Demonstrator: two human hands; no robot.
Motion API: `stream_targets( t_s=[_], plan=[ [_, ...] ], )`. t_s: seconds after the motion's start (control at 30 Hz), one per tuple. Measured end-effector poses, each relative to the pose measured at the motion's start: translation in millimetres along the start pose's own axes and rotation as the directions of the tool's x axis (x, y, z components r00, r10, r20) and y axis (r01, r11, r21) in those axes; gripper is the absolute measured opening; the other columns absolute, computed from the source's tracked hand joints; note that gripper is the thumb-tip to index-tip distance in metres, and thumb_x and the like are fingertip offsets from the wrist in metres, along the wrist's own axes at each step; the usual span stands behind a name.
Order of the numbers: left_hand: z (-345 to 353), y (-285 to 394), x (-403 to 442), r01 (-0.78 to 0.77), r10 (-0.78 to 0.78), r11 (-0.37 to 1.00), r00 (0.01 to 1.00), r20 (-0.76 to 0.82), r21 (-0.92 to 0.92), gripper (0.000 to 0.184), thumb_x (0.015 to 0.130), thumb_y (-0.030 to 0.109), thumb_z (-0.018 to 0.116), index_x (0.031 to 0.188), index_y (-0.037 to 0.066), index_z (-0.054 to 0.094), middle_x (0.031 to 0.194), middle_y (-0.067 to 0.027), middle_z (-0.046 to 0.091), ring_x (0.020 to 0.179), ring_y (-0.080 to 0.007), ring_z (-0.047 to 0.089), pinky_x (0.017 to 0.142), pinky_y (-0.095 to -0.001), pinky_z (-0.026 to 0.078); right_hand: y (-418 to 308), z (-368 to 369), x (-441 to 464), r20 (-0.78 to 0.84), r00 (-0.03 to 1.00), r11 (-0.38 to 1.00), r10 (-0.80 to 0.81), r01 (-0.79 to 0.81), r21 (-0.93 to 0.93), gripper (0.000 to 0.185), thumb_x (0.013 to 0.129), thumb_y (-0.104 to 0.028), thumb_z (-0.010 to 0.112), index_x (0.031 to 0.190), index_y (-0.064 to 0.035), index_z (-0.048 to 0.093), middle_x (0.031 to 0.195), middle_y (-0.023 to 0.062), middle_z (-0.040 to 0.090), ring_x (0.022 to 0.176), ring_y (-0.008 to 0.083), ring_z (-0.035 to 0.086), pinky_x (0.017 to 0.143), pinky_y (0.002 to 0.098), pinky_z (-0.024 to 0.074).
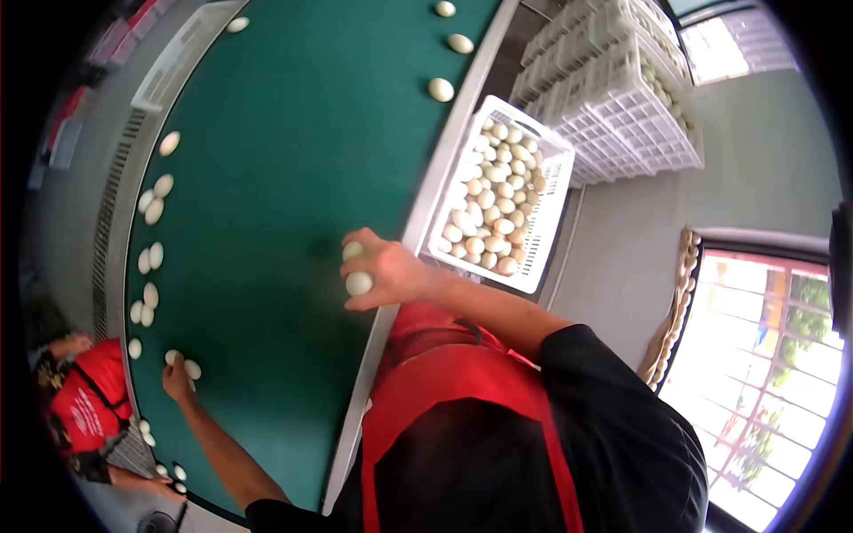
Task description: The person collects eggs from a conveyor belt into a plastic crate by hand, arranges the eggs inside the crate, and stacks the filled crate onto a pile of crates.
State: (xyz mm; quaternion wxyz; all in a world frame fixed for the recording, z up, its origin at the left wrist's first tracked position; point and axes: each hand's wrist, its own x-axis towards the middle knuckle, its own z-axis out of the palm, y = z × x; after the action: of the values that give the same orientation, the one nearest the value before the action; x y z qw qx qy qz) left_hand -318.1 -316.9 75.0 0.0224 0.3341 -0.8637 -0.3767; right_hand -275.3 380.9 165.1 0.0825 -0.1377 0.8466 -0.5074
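Observation:
My right hand [391,270] is closed around two pale eggs [359,283], held above the near edge of the green conveyor belt [267,222]. My left hand [179,380] reaches to the far side of the belt, its fingers curled at a small group of eggs [193,368]. One egg [172,357] sits against its fingertips, and part of another is hidden behind the hand. Close to my right hand, beside the belt, stands a white plastic crate [546,258] holding many eggs.
Loose eggs [154,210] line the belt's far edge; several more [441,90] lie near the upper right edge. Stacked white crates [613,107] with eggs stand behind the open crate. Across the belt is another person in a red apron [93,400]. A metal rail [413,222] borders the belt.

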Motion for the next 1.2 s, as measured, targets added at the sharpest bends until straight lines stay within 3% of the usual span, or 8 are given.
stream_targets(
  t_s=[0.17, 0.3, 0.5, 0.63, 0.8, 1.03, 1.1, 1.2],
  plan=[
    [-1.0, 41.7, -6.0, 0.21, -0.222, 0.961, 0.974, -0.049, -0.179, 0.041, 0.084, 0.037, 0.085, 0.107, 0.006, 0.074, 0.094, -0.0046, 0.071, 0.079, -0.0172, 0.065, 0.06, -0.0348, 0.049, 48.5, -90.8, -53.8, -0.264, 0.96, 0.988, 0.089, -0.051, 0.148, 0.044, 0.07, -0.033, 0.091, 0.102, -0.0079, 0.077, 0.12, 0.0188, 0.065, 0.123, 0.0342, 0.059, 0.106, 0.044, 0.0495],
    [-19.7, 64.2, -0.3, 0.409, -0.44, 0.832, 0.898, 0.005, -0.375, 0.046, 0.084, 0.043, 0.084, 0.116, 0.012, 0.072, 0.097, -0.0016, 0.069, 0.076, -0.0143, 0.063, 0.052, -0.031, 0.043, 126.1, -162.0, -115.4, -0.4, 0.775, 0.863, 0.489, -0.362, 0.352, 0.04, 0.077, -0.026, 0.087, 0.108, -0.0032, 0.076, 0.115, 0.0106, 0.069, 0.096, 0.0182, 0.067, 0.086, 0.0325, 0.0566],
    [40.0, 205.7, -100.5, 0.203, -0.226, 0.856, 0.974, 0.009, -0.476, 0.041, 0.091, 0.04, 0.078, 0.119, 0.012, 0.068, 0.104, -0.0029, 0.067, 0.087, -0.0138, 0.062, 0.063, -0.0275, 0.046, 217.4, -273.1, -154.3, -0.401, 0.579, 0.668, 0.71, -0.734, 0.124, 0.049, 0.077, -0.046, 0.085, 0.105, -0.0066, 0.078, 0.104, 0.0166, 0.077, 0.095, 0.025, 0.074, 0.084, 0.0386, 0.0586],
    [130.1, 313.4, -219.7, 0.022, 0.059, 0.927, 0.978, 0.201, -0.375, 0.039, 0.095, 0.03, 0.073, 0.127, 0.009, 0.065, 0.108, -0.0046, 0.067, 0.091, -0.0153, 0.062, 0.066, -0.0282, 0.049, 291.6, -301.2, -161.2, -0.531, 0.6, 0.492, 0.598, -0.798, -0.348, 0.055, 0.069, -0.05, 0.083, 0.113, -0.0181, 0.078, 0.129, 0.0176, 0.059, 0.109, 0.0333, 0.068, 0.097, 0.0436, 0.0548],
    [287.2, 402.4, -389.9, 0.21, 0.083, 0.918, 0.727, 0.682, -0.336, 0.031, 0.09, 0.005, 0.073, 0.121, 0.005, 0.068, 0.106, -0.0051, 0.071, 0.087, -0.0138, 0.067, 0.064, -0.0268, 0.057, 353.5, -319.3, -138.8, -0.313, 0.633, 0.332, 0.709, -0.69, -0.643, 0.051, 0.071, -0.037, 0.083, 0.117, -0.0178, 0.074, 0.133, 0.0169, 0.05, 0.11, 0.0361, 0.068, 0.095, 0.0466, 0.0563],
    [500.7, 414.7, -491.5, -0.347, 0.414, 0.887, 0.302, 0.859, -0.306, 0.051, 0.078, 0.018, 0.088, 0.119, -0.003, 0.067, 0.116, -0.0109, 0.067, 0.11, -0.0216, 0.064, 0.096, -0.035, 0.051, 394.2, -311.4, -150.4, -0.454, 0.693, 0.317, 0.56, -0.685, -0.656, 0.035, 0.08, -0.014, 0.072, 0.114, -0.0168, 0.071, 0.136, 0.0184, 0.051, 0.114, 0.0371, 0.061, 0.096, 0.0505, 0.049],
    [545.2, 421.8, -501.7, -0.426, 0.497, 0.827, 0.251, 0.831, -0.366, 0.054, 0.077, 0.021, 0.089, 0.119, -0.004, 0.067, 0.114, -0.013, 0.066, 0.112, -0.0256, 0.063, 0.097, -0.0369, 0.05, 372.6, -306.6, -159.1, -0.583, 0.804, 0.408, 0.118, -0.575, -0.71, 0.033, 0.082, -0.014, 0.071, 0.115, -0.0108, 0.07, 0.133, 0.0197, 0.057, 0.111, 0.0396, 0.061, 0.095, 0.0499, 0.0489],
    [609.0, 414.7, -502.3, -0.342, 0.344, 0.913, 0.352, 0.871, -0.222, 0.052, 0.08, 0.023, 0.085, 0.12, -0.003, 0.066, 0.115, -0.0149, 0.067, 0.109, -0.0257, 0.063, 0.095, -0.0375, 0.051, 343.9, -274.7, -157.3, -0.469, 0.718, 0.777, 0.515, -0.621, -0.099, 0.048, 0.091, -0.032, 0.074, 0.129, -0.0043, 0.065, 0.126, 0.0176, 0.066, 0.108, 0.033, 0.067, 0.087, 0.0426, 0.0571]
  ],
)
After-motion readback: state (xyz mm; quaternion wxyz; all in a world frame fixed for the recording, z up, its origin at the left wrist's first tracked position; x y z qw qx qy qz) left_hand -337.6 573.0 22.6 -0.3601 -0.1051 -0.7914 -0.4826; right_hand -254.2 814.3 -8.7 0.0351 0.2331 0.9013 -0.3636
